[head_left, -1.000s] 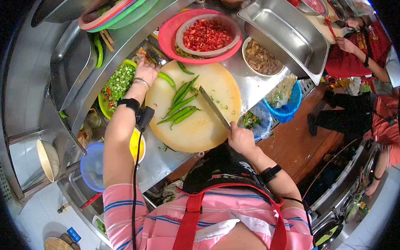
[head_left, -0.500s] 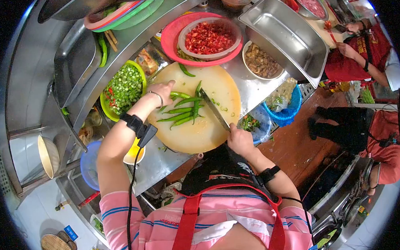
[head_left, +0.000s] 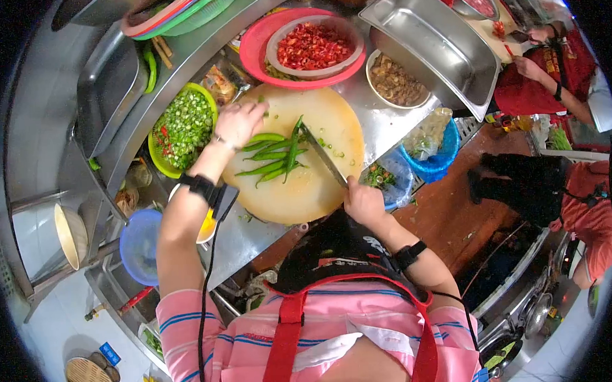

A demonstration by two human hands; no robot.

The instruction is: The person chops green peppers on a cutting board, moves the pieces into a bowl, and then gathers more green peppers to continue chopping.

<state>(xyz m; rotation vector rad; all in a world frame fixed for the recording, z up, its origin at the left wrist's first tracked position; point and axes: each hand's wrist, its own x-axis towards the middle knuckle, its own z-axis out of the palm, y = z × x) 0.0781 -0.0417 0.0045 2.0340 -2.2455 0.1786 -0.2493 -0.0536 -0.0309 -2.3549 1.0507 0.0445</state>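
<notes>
My right hand [head_left: 364, 201] grips the handle of a kitchen knife [head_left: 325, 154], its blade resting across the right half of the round cutting board [head_left: 313, 201]. Several long green chili peppers [head_left: 271, 168] lie in a loose pile left of the blade, one of them by the knife tip. Over the board's upper left edge, my left hand [head_left: 241, 123] has its fingers closed, slightly blurred. Bits of green show at its fingertips, seemingly a green chili pepper mostly hidden by the hand. Small green slices [head_left: 330, 147] are scattered right of the knife.
A green basin of chopped green peppers [head_left: 184, 131] stands left of the board. Behind it are a bowl of chopped red peppers [head_left: 313, 47] and a steel pan [head_left: 436, 42]. Blue-lined containers [head_left: 430, 148] sit to the right. Two other people work at the far right.
My left hand has moved up and left from the pepper pile. The lone pepper at the board's top no longer shows there. My right hand and the knife keep nearly the same place.
</notes>
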